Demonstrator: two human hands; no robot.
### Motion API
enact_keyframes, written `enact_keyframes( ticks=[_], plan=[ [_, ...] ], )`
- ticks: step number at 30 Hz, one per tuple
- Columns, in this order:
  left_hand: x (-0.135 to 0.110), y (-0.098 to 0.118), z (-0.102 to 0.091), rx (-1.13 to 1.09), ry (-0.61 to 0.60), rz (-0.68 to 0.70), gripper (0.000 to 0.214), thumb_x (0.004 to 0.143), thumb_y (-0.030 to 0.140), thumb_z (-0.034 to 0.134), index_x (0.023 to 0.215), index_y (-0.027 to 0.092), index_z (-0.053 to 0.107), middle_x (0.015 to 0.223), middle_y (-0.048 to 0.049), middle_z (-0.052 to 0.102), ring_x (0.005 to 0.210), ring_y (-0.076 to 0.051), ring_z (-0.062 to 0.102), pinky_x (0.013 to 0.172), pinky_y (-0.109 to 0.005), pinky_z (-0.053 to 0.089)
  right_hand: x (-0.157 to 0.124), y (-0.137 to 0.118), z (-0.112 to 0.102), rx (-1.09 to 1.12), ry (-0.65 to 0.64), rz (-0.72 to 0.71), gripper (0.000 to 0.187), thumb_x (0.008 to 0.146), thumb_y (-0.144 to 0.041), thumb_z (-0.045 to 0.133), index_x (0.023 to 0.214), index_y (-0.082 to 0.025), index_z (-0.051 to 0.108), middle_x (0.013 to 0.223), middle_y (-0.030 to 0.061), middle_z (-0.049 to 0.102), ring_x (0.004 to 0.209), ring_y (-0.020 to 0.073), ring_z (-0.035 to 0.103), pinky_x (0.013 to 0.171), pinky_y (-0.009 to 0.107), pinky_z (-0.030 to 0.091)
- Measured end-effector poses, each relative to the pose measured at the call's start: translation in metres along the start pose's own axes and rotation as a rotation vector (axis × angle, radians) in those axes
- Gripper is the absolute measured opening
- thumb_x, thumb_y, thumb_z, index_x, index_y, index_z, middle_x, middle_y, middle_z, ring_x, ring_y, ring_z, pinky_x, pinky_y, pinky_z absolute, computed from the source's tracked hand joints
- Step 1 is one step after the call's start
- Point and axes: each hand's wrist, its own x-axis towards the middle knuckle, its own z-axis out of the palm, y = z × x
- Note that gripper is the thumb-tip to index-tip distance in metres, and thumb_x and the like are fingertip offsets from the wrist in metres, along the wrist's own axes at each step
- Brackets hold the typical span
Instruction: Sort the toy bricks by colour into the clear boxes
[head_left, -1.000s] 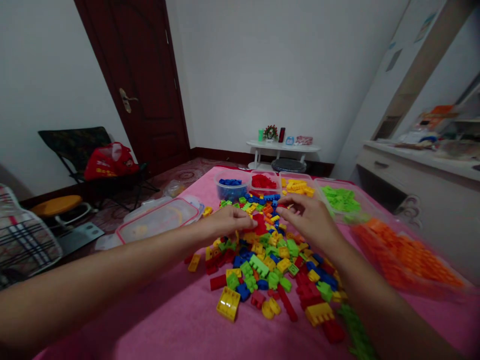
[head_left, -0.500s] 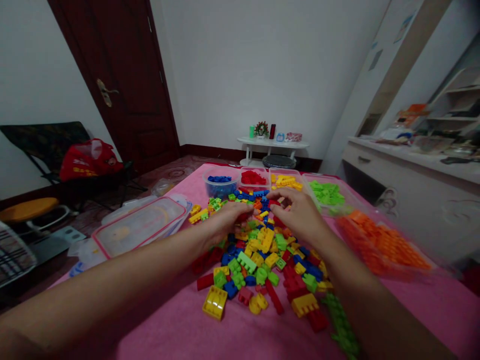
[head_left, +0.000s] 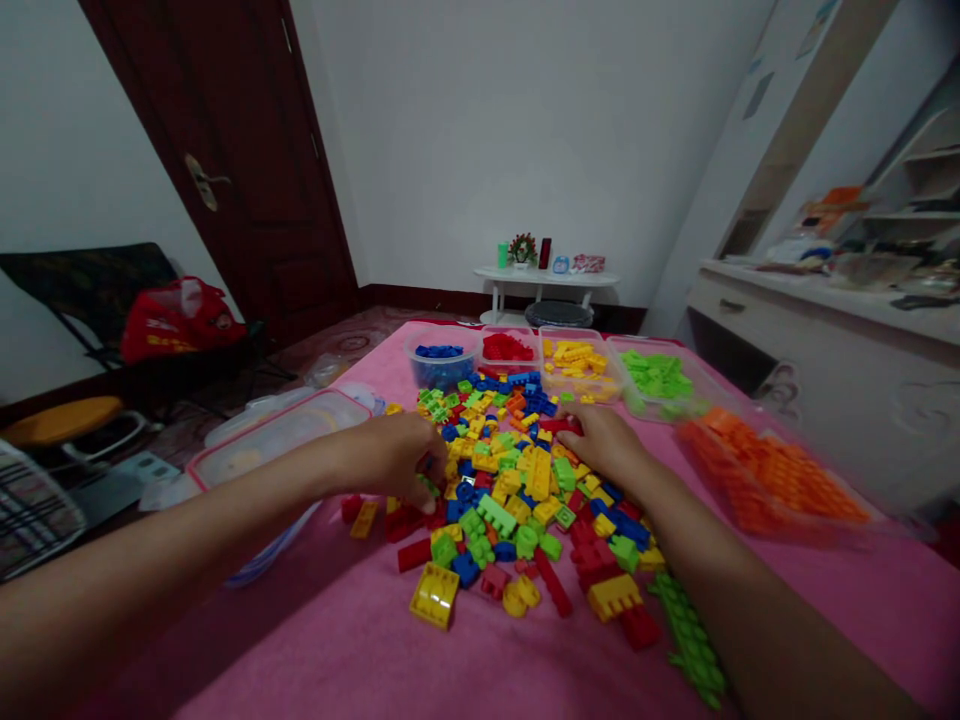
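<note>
A heap of small plastic building bricks (head_left: 517, 490) in red, blue, yellow, green and orange lies on a pink cloth (head_left: 360, 640). My left hand (head_left: 394, 458) rests on the heap's left edge with its fingers curled down onto bricks; what they grip is hidden. At the heap's far right side my right hand (head_left: 604, 440) has its fingers closed on a long red brick (head_left: 559, 426).
Tubs at the back hold sorted bricks: blue (head_left: 440, 360), red (head_left: 508, 350), yellow (head_left: 577, 364), green (head_left: 660, 378). An orange-filled tub (head_left: 772, 480) stands at the right. Clear lidded boxes (head_left: 277, 440) lie at the left. A desk (head_left: 825, 350) flanks the right.
Both hands have come back towards me and lower into the heap. The left hand moved left to the heap's edge. The right hand now pinches a red brick.
</note>
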Motion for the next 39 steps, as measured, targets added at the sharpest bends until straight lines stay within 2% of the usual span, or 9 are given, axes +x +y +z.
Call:
enact_keyframes(
  ticks=[5, 11, 21, 24, 26, 29, 31, 34, 39],
  plan=[
    [-0.014, 0.005, 0.013, 0.106, -0.02, 0.02, 0.041, 0.057, 0.03, 0.075, 0.097, 0.033, 0.068, 0.09, 0.001, 0.068, 0.08, -0.018, 0.06, 0.063, -0.023, 0.039, 0.001, -0.001, -0.009, 0.066, 0.074, 0.044, 0.019, 0.074, -0.027, 0.054, 0.084, -0.021, 0.069, 0.082, 0.0037, 0.068, 0.074, 0.0167, 0.059, 0.062, 0.024, 0.039],
    [-0.017, 0.014, 0.023, 0.227, 0.056, 0.148, 0.016, 0.074, 0.019, 0.057, 0.084, 0.025, 0.068, 0.088, -0.0032, 0.064, 0.077, -0.017, 0.059, 0.062, -0.024, 0.04, 0.002, -0.003, -0.013, 0.116, 0.12, 0.023, 0.02, 0.072, -0.033, 0.057, 0.08, -0.021, 0.07, 0.083, 0.0039, 0.069, 0.076, 0.0173, 0.059, 0.064, 0.025, 0.04],
    [-0.017, 0.026, 0.018, 0.073, 0.093, 0.138, 0.013, 0.075, 0.031, 0.061, 0.081, 0.02, 0.064, 0.083, -0.0043, 0.062, 0.073, -0.016, 0.057, 0.062, -0.025, 0.039, 0.004, -0.004, -0.016, 0.21, 0.131, 0.001, 0.018, 0.071, -0.031, 0.059, 0.077, -0.019, 0.07, 0.078, 0.0034, 0.069, 0.071, 0.0168, 0.059, 0.063, 0.025, 0.04],
    [-0.002, 0.028, 0.01, -0.287, 0.219, 0.066, 0.029, 0.075, 0.045, 0.06, 0.076, 0.017, 0.061, 0.071, -0.0022, 0.059, 0.064, -0.013, 0.052, 0.056, -0.023, 0.036, 0.004, -0.015, -0.028, 0.352, 0.183, -0.009, 0.017, 0.07, -0.029, 0.059, 0.076, -0.017, 0.069, 0.076, 0.0034, 0.068, 0.067, 0.0156, 0.058, 0.063, 0.026, 0.041],
    [0.013, 0.033, 0.009, -0.738, 0.253, 0.008, 0.034, 0.079, 0.048, 0.054, 0.073, 0.015, 0.057, 0.065, -0.0007, 0.055, 0.055, -0.01, 0.046, 0.049, -0.02, 0.033, 0.002, -0.027, -0.04, 0.44, 0.21, -0.021, 0.017, 0.071, -0.029, 0.06, 0.078, -0.016, 0.068, 0.074, 0.0033, 0.068, 0.062, 0.0146, 0.057, 0.059, 0.025, 0.041],
    [0.037, 0.042, 0.015, -1.566, 0.099, -0.086, 0.029, 0.085, 0.039, 0.043, 0.081, 0.013, 0.054, 0.072, -0.0038, 0.058, 0.056, -0.008, 0.052, 0.048, -0.016, 0.038, -0.006, -0.048, -0.057, 0.505, 0.232, -0.093, 0.017, 0.072, -0.028, 0.059, 0.08, -0.016, 0.068, 0.072, 0.0025, 0.067, 0.058, 0.0127, 0.054, 0.055, 0.024, 0.039],
    [0.05, 0.048, 0.02, -1.956, -0.058, -0.091, 0.03, 0.086, 0.037, 0.04, 0.092, 0.011, 0.053, 0.079, -0.0085, 0.061, 0.066, -0.012, 0.06, 0.052, -0.018, 0.045, -0.012, -0.061, -0.064, 0.495, 0.215, -0.179, 0.015, 0.072, -0.024, 0.059, 0.08, -0.016, 0.069, 0.074, 0.0021, 0.067, 0.059, 0.0119, 0.054, 0.056, 0.024, 0.039],
    [0.061, 0.051, 0.027, -2.218, -0.162, 0.013, 0.036, 0.087, 0.042, 0.04, 0.099, 0.01, 0.053, 0.08, -0.011, 0.064, 0.073, -0.019, 0.066, 0.056, -0.022, 0.051, -0.021, -0.074, -0.069, 0.412, 0.118, -0.282, 0.016, 0.07, -0.018, 0.061, 0.083, -0.018, 0.07, 0.078, 0.0013, 0.068, 0.062, 0.0112, 0.054, 0.058, 0.023, 0.039],
    [0.067, 0.051, 0.038, -2.374, -0.192, 0.101, 0.032, 0.088, 0.039, 0.041, 0.093, 0.011, 0.056, 0.071, -0.0074, 0.064, 0.058, -0.015, 0.063, 0.05, -0.022, 0.052, -0.028, -0.089, -0.067, 0.387, 0.035, -0.313, 0.024, 0.066, -0.014, 0.065, 0.089, -0.021, 0.071, 0.079, 0.0008, 0.068, 0.065, 0.0118, 0.056, 0.06, 0.023, 0.041]
  ],
)
